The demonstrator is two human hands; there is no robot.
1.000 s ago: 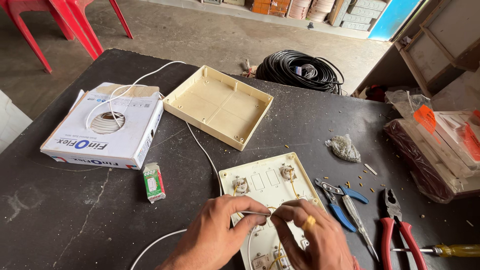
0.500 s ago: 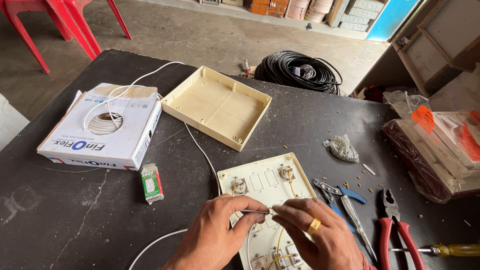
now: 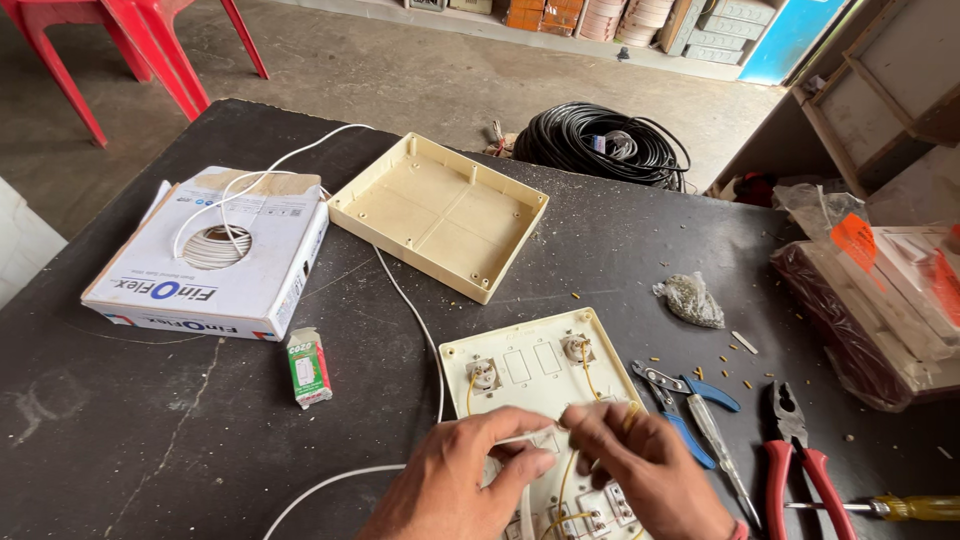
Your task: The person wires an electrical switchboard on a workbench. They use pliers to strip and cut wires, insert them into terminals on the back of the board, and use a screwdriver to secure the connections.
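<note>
Switch plate (image 3: 540, 375), cream and face down, lies at the lower centre of the frame on the dark table (image 3: 130, 440), its yellow jumper wires (image 3: 588, 372) showing on the back. Left hand (image 3: 460, 485) rests on the plate's lower left part with fingers curled, pinching what looks like the white wire (image 3: 420, 325) end. Right hand (image 3: 645, 470) meets it fingertip to fingertip, closed on the same small point; what exactly sits between the fingers cannot be made out.

Risks, as judged:
- The white wire runs from the boxed coil (image 3: 215, 250) at the left of the frame across the table to the hands. A pull could drag the plate, or tug the thin conductor out of the fingers.
- The plate is unclamped and may slide or tip under the pressing hands.
- Small screws and offcuts (image 3: 740, 345) are scattered right of the plate and could be brushed off or lost.
- Wire stripper (image 3: 690, 400), tester screwdriver (image 3: 725, 455) and red pliers (image 3: 790, 460) lie just beside the right hand; a sideways sweep of the wrist would knock them.

Room: the lower left of the frame is open table beyond the small green carton (image 3: 308, 367). The cream back box (image 3: 440, 215) stands well apart at upper centre. The table's far edge lies beyond it, with a black cable coil (image 3: 605, 145) on the floor behind.
</note>
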